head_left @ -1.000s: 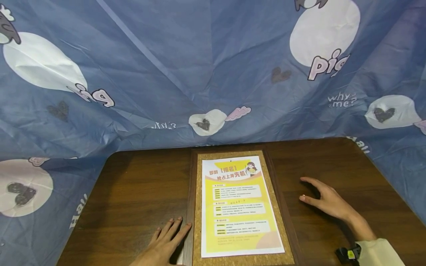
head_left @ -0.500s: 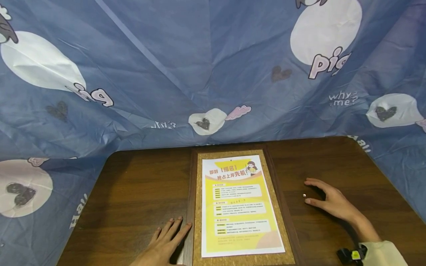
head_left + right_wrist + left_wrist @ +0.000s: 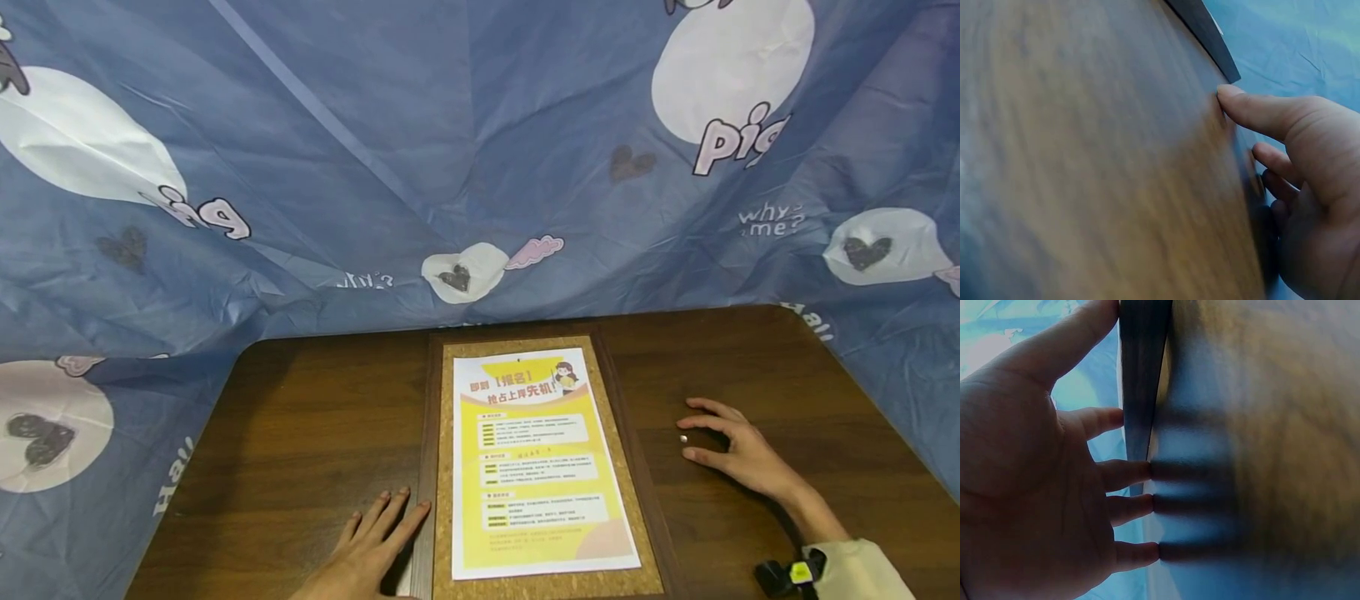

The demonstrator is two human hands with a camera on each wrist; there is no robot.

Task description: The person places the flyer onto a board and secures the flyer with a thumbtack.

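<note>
A framed cork board (image 3: 442, 542) lies on the brown wooden table, with a yellow and white printed sheet (image 3: 540, 483) on it. A small dark dot, like a pin, marks the sheet's top middle. My left hand (image 3: 363, 542) rests beside the board's left edge, fingers spread, index finger and thumb at the frame (image 3: 1141, 369). Right of the board, my right hand (image 3: 742, 454) is on the table with its thumb and fingers apart. A tiny shiny silvery piece (image 3: 683, 438), too small to identify, lies by its fingertips. Neither hand holds anything.
The wooden table (image 3: 315, 417) reaches out on both sides of the board. A blue printed cloth (image 3: 360, 167) hangs behind it and at both sides. A black strap device (image 3: 787, 575) sits at my right wrist.
The silvery piece was at my right thumb tip one second ago; now it lies apart from the fingers on the table. My right hand drew back slightly and its fingers spread. The left stayed put.
</note>
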